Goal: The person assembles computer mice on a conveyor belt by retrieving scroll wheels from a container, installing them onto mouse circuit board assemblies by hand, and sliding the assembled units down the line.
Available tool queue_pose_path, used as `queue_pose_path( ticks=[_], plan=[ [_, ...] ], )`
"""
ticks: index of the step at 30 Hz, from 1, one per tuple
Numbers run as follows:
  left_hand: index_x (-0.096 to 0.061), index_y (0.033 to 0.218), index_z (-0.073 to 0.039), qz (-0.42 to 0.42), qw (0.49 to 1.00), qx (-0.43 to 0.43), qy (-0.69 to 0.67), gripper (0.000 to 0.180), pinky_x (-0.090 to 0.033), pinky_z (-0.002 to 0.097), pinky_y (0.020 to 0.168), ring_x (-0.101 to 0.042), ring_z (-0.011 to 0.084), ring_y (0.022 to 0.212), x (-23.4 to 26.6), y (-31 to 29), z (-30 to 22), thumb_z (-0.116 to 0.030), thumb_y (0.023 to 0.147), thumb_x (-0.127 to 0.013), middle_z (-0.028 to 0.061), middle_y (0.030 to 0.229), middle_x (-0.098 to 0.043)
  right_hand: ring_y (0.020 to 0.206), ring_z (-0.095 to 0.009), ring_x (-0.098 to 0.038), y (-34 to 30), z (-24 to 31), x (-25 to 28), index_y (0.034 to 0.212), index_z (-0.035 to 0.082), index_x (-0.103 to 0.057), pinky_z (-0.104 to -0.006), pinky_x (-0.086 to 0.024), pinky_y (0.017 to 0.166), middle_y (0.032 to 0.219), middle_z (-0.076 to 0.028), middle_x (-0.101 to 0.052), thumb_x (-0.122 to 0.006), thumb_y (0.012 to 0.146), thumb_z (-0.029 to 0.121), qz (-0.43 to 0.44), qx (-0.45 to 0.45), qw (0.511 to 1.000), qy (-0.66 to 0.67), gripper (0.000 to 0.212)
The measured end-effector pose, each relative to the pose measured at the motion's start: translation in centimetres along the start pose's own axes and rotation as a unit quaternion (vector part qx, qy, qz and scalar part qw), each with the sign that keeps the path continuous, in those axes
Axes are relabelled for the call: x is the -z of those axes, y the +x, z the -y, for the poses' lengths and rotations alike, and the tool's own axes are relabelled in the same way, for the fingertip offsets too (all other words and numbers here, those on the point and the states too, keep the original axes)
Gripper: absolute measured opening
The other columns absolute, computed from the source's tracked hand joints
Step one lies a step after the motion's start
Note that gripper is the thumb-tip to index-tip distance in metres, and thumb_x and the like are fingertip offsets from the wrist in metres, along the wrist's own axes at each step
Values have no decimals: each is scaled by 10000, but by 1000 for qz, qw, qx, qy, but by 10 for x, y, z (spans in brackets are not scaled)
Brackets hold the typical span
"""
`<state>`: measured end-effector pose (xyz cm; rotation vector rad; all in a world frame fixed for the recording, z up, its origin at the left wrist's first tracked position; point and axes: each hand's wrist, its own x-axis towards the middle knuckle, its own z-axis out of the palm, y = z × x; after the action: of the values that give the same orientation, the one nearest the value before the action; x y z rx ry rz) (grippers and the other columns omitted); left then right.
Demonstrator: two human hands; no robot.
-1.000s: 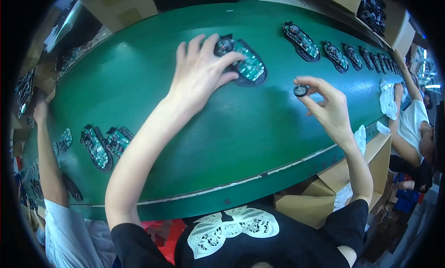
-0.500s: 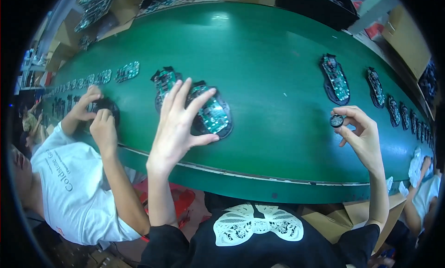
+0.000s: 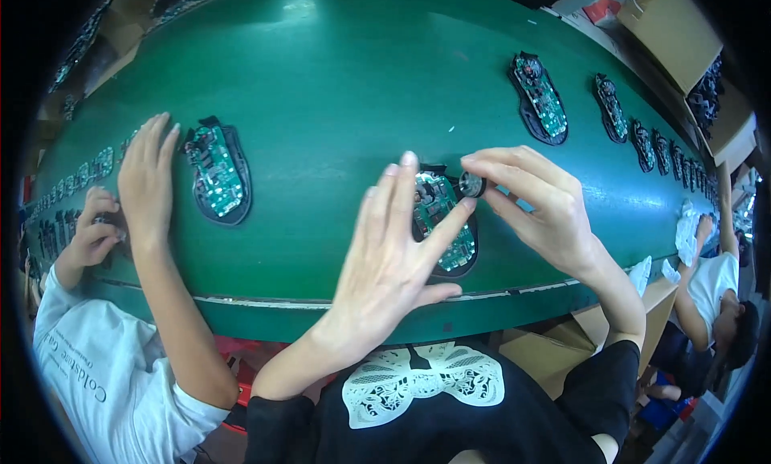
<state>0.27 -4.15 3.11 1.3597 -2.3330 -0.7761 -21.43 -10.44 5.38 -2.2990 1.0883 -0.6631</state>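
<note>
So, closest in was my black top [image 3: 526, 416] with the white lacy bow [image 3: 373, 396] across the chest, and an open cardboard box [image 3: 542, 360] sat at about 3 o'clock, just below the edge of the green table [image 3: 345, 103]. Taking my chest as the middle of the dial, my left hand [image 3: 385, 263] was around half past 11, fingers spread wide and thumb stuck out, reaching over a black-backed circuit-board unit [image 3: 458, 247]. That unit lay on the table at 12, partly covered by the hand (couldn't tell you whether my fingertips were actually pressing on it). My right hand [image 3: 554, 211] was just past 1 with thumb and fingers pinched around a small round black part [image 3: 473, 185], right by the unit's upper right edge; from this angle I couldn't tell if the two touched.

Further out, a second unit [image 3: 217, 171] lay between 10 and 11, and past it, around 10, were a co-worker's hands [image 3: 148, 171], with a line of green boards [image 3: 103, 162] beyond. Another unit [image 3: 542, 103] lay a bit short of 1, starting a row of similar ones [image 3: 643, 147] running off toward 2. Someone in a white shirt [image 3: 715, 286] was between 2 and 3, and way out at 1 stood another carton [image 3: 671, 34].
</note>
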Motion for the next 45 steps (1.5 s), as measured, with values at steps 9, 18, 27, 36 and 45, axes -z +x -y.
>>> queue_pose_path(
  ticks=[9, 18, 27, 36, 45],
  plan=[
    [-655, 1330, -328, 21, 998, 7, 57, 648, -346, 590, 1143, -307, 439, 1450, 7, -10, 8, -261, 716, -852, 254, 1572, -317, 908, -275, -680, 15, 5, -14, 1217, -2, -650, -338, -603, 667, 1154, -141, -672, -692, 752, -34, 75, 79, 994, -31, 468],
    [-668, 1282, -300, -3, 997, 3, 73, 543, -381, 584, 1115, -387, 387, 1422, 6, -11, 10, -266, 757, -803, 228, 1536, -408, 809, -241, -658, 15, 19, -12, 1214, 26, -684, -317, -549, 573, 1146, -116, -693, -782, 692, -4, 43, 53, 991, -114, 532],
    [-705, 1225, -295, -3, 997, 18, 78, 505, -394, 577, 1098, -432, 369, 1381, 4, -6, 7, -258, 730, -797, 188, 1530, -433, 886, -197, -629, 13, 19, -16, 1166, -32, -676, -273, -561, 542, 1039, -87, -653, -724, 704, 57, 91, 65, 977, -182, 473],
    [-690, 1245, -300, 0, 998, 13, 63, 614, -396, 568, 1094, -455, 350, 1366, 5, -4, 8, -247, 654, -850, 178, 1531, -438, 820, -222, -639, 23, 29, -13, 1182, -9, -690, -295, -543, 533, 1030, -92, -671, -743, 689, 46, 134, 39, 968, -206, 499],
    [-676, 1262, -337, -3, 998, -6, 55, 648, -335, 586, 1137, -385, 340, 1417, 1, -7, 17, -263, 649, -871, 121, 1586, -380, 811, -221, -667, -19, 23, -34, 1133, -14, -726, -290, -565, 598, 1033, -115, -710, -728, 617, 31, -10, 97, 964, -248, 517]
  ],
)
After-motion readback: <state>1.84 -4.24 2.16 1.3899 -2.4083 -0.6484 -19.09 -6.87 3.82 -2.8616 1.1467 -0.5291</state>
